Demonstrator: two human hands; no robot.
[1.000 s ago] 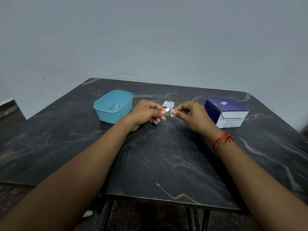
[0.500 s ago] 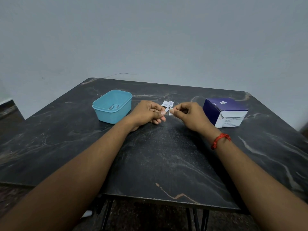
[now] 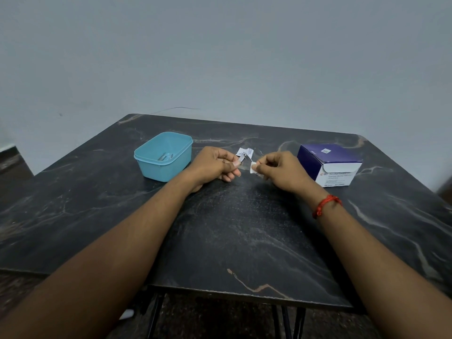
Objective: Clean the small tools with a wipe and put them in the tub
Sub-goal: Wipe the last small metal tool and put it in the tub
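My left hand (image 3: 215, 165) pinches a small shiny metal tool (image 3: 244, 157) between thumb and fingers, its tip sticking out to the right. My right hand (image 3: 278, 171) pinches a small white wipe (image 3: 252, 167) just right of the tool's tip, a short gap between them. Both hands hover low over the middle of the dark marble table (image 3: 232, 236). A light blue tub (image 3: 163, 156) stands left of my left hand, with metal tools (image 3: 165, 157) lying inside it.
A torn white wipe wrapper (image 3: 244, 151) lies on the table just behind my hands. A purple and white box of swabs (image 3: 329, 165) stands to the right of my right hand. A grey wall rises behind the table's far edge.
The wipe in my right hand has slid off the tool's tip and pulled slightly to the right, opening a small gap. My left hand stays in place with the tool.
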